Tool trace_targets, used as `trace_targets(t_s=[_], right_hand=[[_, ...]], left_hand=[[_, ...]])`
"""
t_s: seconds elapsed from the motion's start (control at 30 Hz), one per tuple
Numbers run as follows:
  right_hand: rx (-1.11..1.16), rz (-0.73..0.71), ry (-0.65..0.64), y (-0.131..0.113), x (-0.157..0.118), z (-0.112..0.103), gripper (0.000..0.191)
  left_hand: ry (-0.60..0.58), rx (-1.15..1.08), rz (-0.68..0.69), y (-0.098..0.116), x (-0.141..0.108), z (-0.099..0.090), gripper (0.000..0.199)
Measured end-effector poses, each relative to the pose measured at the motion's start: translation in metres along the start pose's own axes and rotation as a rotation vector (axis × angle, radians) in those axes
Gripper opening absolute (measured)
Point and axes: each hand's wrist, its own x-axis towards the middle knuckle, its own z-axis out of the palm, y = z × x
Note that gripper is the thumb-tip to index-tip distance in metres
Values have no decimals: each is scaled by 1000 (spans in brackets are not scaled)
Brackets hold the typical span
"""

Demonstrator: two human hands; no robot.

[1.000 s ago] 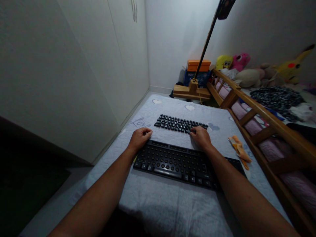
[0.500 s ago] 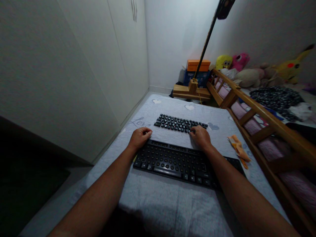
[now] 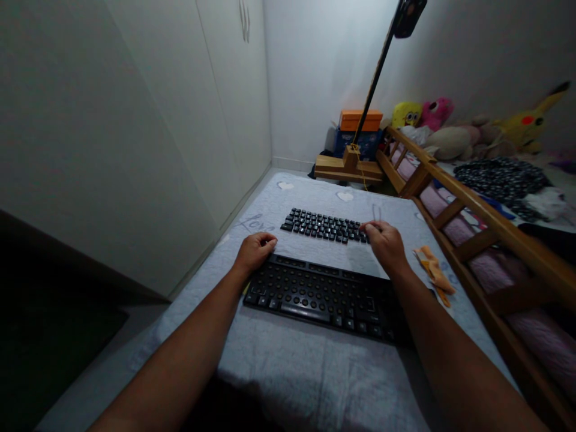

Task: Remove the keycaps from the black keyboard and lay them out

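Note:
Black keycaps lie in rows on the heart-patterned sheet. Nearer to me is a black keyboard with most of its key posts bare; a long space bar and several bottom-row keys sit on it. My right hand is closed in a pinch at the right end of the loose rows, fingertips at the keycaps there; whatever is between them is hidden. My left hand rests on the sheet by the keyboard's upper left corner, fingers curled and closed, with nothing seen in them. My right forearm covers the keyboard's right part.
An orange cloth-like item lies on the sheet to the right. A wooden bed rail runs along the right side, with plush toys beyond. White cabinet doors stand left. A wooden stand holds a dark pole behind.
My right hand has moved right along the keycap rows to their right end, uncovering keycaps in the middle. My left hand has stayed in place.

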Motion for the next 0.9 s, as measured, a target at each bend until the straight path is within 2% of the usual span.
trace_targets(t_s=[0.03,0.1,0.13,0.2,0.27,0.33,0.4,0.57,0.9], right_hand=[[58,15,9,-3,-5,-9,38],[379,78,26,-11,-18,-26,35],[456,75,38,-14,-27,-33,33],[503,83,41,-21,-48,-43,33],[549,151,-32,-24,-71,-48,35],[540,211,-135,-26,-94,-48,34],[510,230,-182,-25,-114,-45,33],[334,121,-156,-24,-151,-36,23],[184,3,-111,-29,-168,-19,18]], left_hand=[[1,1,-2,0,0,0,35],[3,6,-7,1,0,0,35],[6,10,-7,1,-1,0,35],[4,16,-8,1,0,-1,36],[2,11,-11,2,0,-1,37],[2,3,-12,2,0,-1,38],[7,-2,-11,2,0,-1,37],[20,-13,-9,0,0,0,36],[25,20,-7,0,0,-1,35]])
